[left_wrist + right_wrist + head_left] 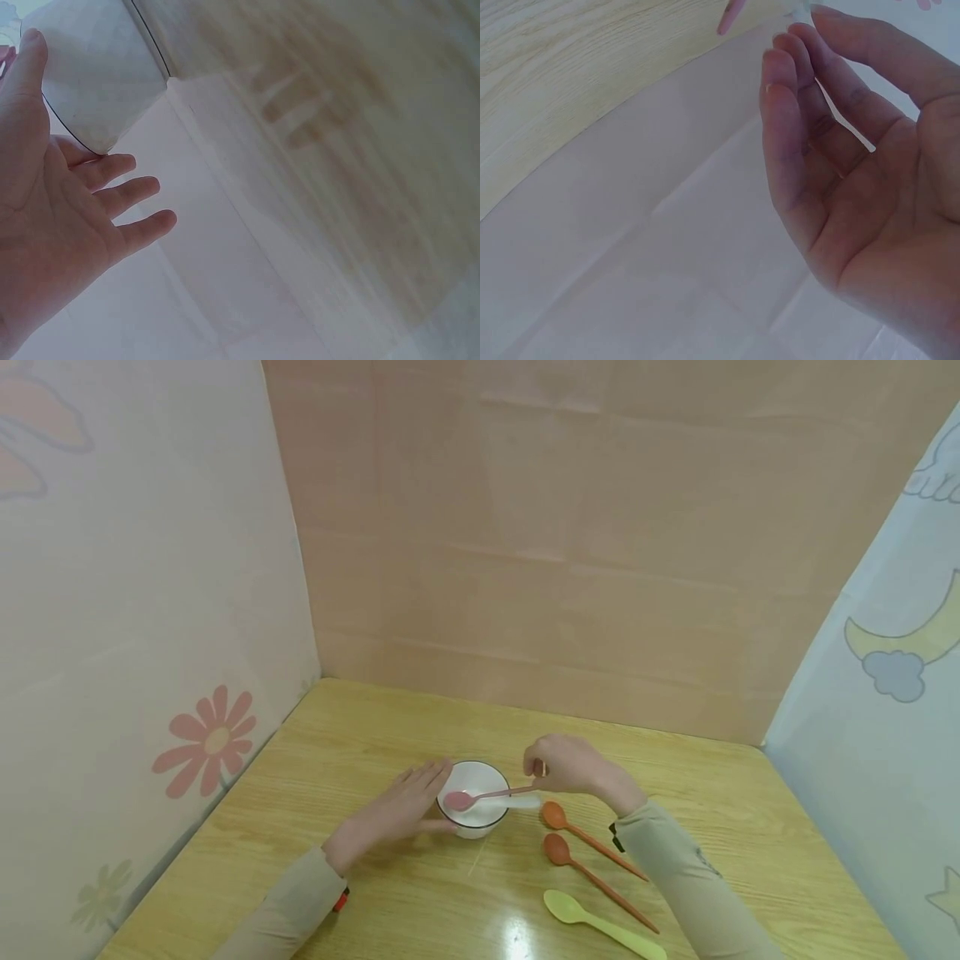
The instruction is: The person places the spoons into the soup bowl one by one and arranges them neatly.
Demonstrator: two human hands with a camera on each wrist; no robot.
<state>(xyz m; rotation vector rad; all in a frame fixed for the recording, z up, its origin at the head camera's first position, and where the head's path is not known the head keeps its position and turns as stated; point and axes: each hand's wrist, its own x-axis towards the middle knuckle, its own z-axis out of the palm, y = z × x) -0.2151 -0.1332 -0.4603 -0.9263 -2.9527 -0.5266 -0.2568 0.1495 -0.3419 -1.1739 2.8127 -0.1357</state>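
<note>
A white bowl (472, 833) with a dark rim stands near the middle of the table. My left hand (405, 803) holds it from the left, thumb along the near side and fingers at the far side. The left wrist view shows the outer wall of the bowl (105, 67) beside that hand (71, 195). A pink spoon (461, 801) and a white spoon (525, 802) lie across the bowl, handles pointing right. My right hand (573, 764) is just above the handle ends, fingers loosely bent; the right wrist view shows the pink handle (731, 15) apart from these fingers (802, 142).
Right of the bowl lie an orange spoon (553, 815), a darker orange-red spoon (557, 849) and a yellow spoon (564, 906), their handles under or near my right forearm. Printed cloth (187, 568) hangs at the left side; a plain cloth (525, 568) stands behind the table.
</note>
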